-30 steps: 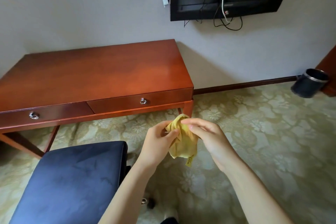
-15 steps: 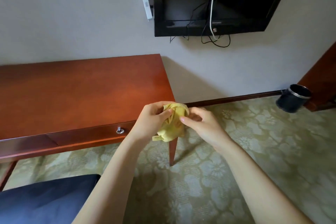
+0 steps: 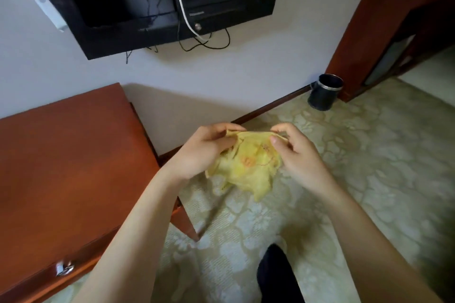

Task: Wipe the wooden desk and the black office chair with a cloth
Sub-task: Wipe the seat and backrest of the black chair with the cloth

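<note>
I see the yellow cloth (image 3: 248, 167) at frame centre, stretched between both grips — left hand (image 3: 204, 152) and right hand (image 3: 298, 152) each pinching its top edge, the rest hanging over the patterned carpet (image 3: 369, 179). The wooden tabletop (image 3: 69, 167) fills the left; a wall television (image 3: 157, 0) sits upper centre — a dark bin (image 3: 325, 92) right.

From my feed, the yellow cloth (image 3: 248, 167) is no longer a bunched wad: the left hand (image 3: 205, 152) and right hand (image 3: 299, 155) have drawn apart, each pinching the top edge, so it hangs spread between them with an orange mark showing. The hands now sit right of the wooden desk (image 3: 73, 167) (over the carpet (image 3: 369, 179)). The blue chair seat has left view, and the television (image 3: 160, 0) looms closer.
</note>
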Tool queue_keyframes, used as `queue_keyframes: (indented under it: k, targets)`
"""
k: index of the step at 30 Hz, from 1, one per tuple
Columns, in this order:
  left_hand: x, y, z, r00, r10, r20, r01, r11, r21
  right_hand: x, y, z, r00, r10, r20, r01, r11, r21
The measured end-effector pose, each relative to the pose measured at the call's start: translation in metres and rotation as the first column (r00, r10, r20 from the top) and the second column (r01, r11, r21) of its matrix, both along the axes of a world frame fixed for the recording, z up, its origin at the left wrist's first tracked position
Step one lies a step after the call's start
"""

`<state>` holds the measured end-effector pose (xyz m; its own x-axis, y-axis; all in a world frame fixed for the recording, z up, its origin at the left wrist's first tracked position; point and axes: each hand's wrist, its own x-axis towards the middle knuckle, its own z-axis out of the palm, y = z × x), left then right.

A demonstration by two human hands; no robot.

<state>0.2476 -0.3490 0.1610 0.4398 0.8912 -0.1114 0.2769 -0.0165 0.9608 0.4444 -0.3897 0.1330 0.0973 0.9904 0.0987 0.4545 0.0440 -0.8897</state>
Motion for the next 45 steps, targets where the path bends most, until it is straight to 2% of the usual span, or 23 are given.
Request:
queue_keyframes:
  k: [2,5,7,9,11,12,14,16,17,19,22,27,30,33,35,38,42,45]
  targets:
    - [0.028,0.026,-0.005,0.999,-0.044,-0.003,0.043,0.998,-0.046,0.021,0.022,-0.008,0.996,-0.065,-0.067,0.068,0.997,0.042]
    - [0.074,0.073,-0.010,0.965,-0.135,-0.223,0.142,0.990,0.018,0.061,0.070,-0.013,0.983,-0.095,-0.159,0.099,0.995,0.022]
    - [0.100,0.104,-0.007,0.947,-0.164,-0.276,0.174,0.985,0.012,0.084,0.101,-0.011,0.967,-0.114,-0.226,0.110,0.994,-0.028]
    - [0.138,0.153,0.001,0.964,-0.174,-0.200,0.166,0.985,-0.057,0.122,0.146,-0.007,0.885,-0.172,-0.433,0.107,0.979,-0.171]
    - [0.168,0.196,0.008,0.989,-0.145,-0.033,0.138,0.977,-0.163,0.158,0.187,-0.006,0.747,-0.173,-0.642,-0.081,0.935,-0.345]
    - [0.184,0.217,0.009,0.992,-0.110,0.059,0.120,0.969,-0.218,0.175,0.204,-0.005,0.714,-0.152,-0.684,-0.202,0.890,-0.408]
    - [0.207,0.249,0.010,0.983,-0.051,0.175,0.099,0.955,-0.279,0.202,0.232,-0.009,0.736,-0.060,-0.674,-0.346,0.823,-0.451]
    - [0.238,0.288,0.006,0.978,-0.007,0.211,0.079,0.940,-0.333,0.234,0.263,-0.016,0.787,0.021,-0.616,-0.363,0.824,-0.435]
    - [0.245,0.298,0.005,0.978,0.022,0.208,0.053,0.936,-0.348,0.243,0.270,-0.016,0.812,0.046,-0.582,-0.337,0.851,-0.403]
    - [0.277,0.340,-0.003,0.984,0.051,0.171,0.014,0.933,-0.360,0.280,0.303,-0.021,0.841,-0.018,-0.541,-0.217,0.905,-0.366]
    - [0.325,0.399,-0.014,0.998,-0.012,0.068,0.031,0.958,-0.285,0.331,0.355,-0.021,0.802,-0.133,-0.583,-0.078,0.943,-0.323]
    - [0.435,0.512,-0.020,0.982,-0.088,0.165,0.137,0.940,-0.313,0.424,0.449,-0.006,0.734,-0.211,-0.645,0.077,0.970,-0.230]
    - [0.504,0.562,-0.016,0.923,-0.079,0.376,0.235,0.891,-0.389,0.473,0.494,0.011,0.660,-0.243,-0.711,0.140,0.969,-0.202]
    - [0.592,0.604,-0.016,0.800,0.001,0.600,0.389,0.761,-0.520,0.541,0.540,0.029,0.634,-0.225,-0.739,0.164,0.974,-0.156]
    - [0.648,0.624,-0.015,0.766,0.033,0.642,0.483,0.630,-0.608,0.587,0.564,0.038,0.636,-0.223,-0.739,0.182,0.974,-0.137]
    - [0.720,0.646,-0.022,0.734,0.062,0.677,0.563,0.503,-0.656,0.654,0.589,0.042,0.627,-0.234,-0.743,0.222,0.968,-0.117]
    - [0.822,0.681,-0.031,0.731,0.097,0.675,0.562,0.475,-0.677,0.757,0.624,0.043,0.633,-0.248,-0.733,0.271,0.958,-0.090]
    - [0.903,0.710,-0.034,0.761,0.166,0.627,0.474,0.517,-0.712,0.842,0.651,0.044,0.654,-0.282,-0.702,0.297,0.949,-0.105]
